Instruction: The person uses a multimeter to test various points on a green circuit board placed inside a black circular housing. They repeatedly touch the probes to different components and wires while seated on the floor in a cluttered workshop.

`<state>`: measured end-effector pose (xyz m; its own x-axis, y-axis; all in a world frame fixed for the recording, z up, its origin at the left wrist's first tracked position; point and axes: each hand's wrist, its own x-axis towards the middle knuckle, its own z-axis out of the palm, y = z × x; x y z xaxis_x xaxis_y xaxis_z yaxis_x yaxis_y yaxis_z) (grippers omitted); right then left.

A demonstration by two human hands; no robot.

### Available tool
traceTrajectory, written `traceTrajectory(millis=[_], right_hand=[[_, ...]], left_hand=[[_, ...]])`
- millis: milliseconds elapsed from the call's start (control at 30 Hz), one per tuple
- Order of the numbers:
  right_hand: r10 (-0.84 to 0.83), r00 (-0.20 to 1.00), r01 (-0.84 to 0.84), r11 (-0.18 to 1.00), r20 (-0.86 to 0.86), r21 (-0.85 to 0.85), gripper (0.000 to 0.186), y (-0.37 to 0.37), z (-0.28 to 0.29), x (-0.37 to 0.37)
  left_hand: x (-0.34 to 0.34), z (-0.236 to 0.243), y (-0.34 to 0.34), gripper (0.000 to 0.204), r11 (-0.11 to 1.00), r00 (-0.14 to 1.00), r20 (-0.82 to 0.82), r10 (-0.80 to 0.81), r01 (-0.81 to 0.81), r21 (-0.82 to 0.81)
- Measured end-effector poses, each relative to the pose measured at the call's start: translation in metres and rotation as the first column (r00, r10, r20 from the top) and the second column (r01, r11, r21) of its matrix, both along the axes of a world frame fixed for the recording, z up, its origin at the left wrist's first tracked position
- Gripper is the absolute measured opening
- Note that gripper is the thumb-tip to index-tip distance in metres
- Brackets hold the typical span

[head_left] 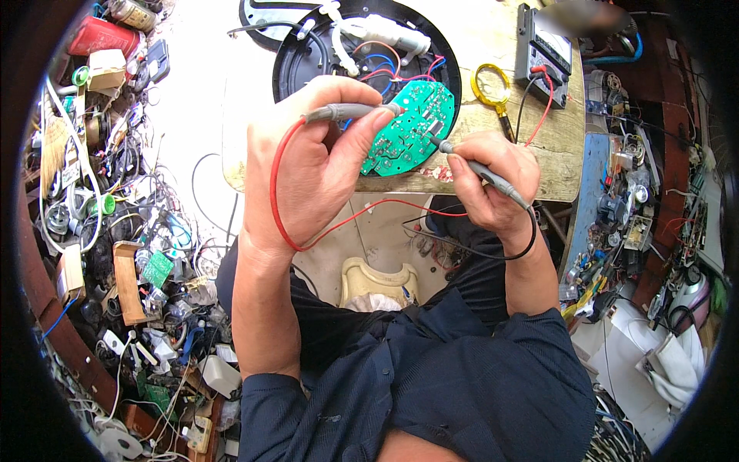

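A green circuit board point(416, 127) rests tilted at the near rim of a round black appliance housing point(296, 65), its soldered side up. My left hand point(308, 154) pinches a grey test probe point(342, 112) with a red lead, its tip at the board's upper part. Between the fingers of my right hand point(496, 179) is a second grey probe point(481, 171) with a black lead, pointing at the board's right side. Whether either tip touches the board, I cannot tell. Both leads come from an analog multimeter point(545, 58) at the table's far right.
A yellow-rimmed magnifying glass point(491, 85) lies on the worn wooden table point(562, 165) beside the multimeter. White tubing point(385, 35) and coloured wires sit in the housing. Piles of electronic scrap point(154, 308) crowd the left, with more parts point(616, 208) at right. A cream plastic stool point(377, 281) stands below.
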<state>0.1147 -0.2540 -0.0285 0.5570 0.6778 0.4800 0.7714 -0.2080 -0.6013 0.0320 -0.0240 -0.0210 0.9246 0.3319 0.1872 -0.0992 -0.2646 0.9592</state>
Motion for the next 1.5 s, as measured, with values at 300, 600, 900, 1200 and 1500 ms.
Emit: traceTrajectory(millis=[300, 600, 900, 1200, 1500], right_hand=[[-0.009, 1.0, 0.009, 1.0, 0.01, -0.004, 0.017, 0.001, 0.002, -0.001], [-0.012, 1.0, 0.012, 1.0, 0.004, 0.007, 0.019, 0.0, 0.0, -0.001], [-0.005, 1.0, 0.005, 1.0, 0.009, 0.012, 0.022, -0.001, 0.0, -0.002], [0.015, 0.999, -0.015, 1.0, 0.053, 0.002, 0.023, -0.003, -0.002, 0.0], [-0.02, 1.0, 0.02, 1.0, 0.022, 0.006, 0.021, -0.003, -0.004, -0.002]], left_hand=[[-0.003, 0.012, -0.001, 0.014, 0.993, 0.979, -0.189, -0.072, 0.088, 0.075], [0.002, 0.004, -0.009, 0.013, 0.985, 0.993, -0.066, -0.1, 0.108, 0.132], [0.007, 0.007, -0.013, 0.01, 0.987, 0.991, -0.104, -0.083, 0.096, 0.127], [0.009, 0.0, -0.016, 0.012, 0.988, 0.995, -0.068, -0.076, 0.085, 0.133], [0.009, 0.004, -0.016, 0.012, 0.985, 0.992, -0.088, -0.089, 0.101, 0.142]])
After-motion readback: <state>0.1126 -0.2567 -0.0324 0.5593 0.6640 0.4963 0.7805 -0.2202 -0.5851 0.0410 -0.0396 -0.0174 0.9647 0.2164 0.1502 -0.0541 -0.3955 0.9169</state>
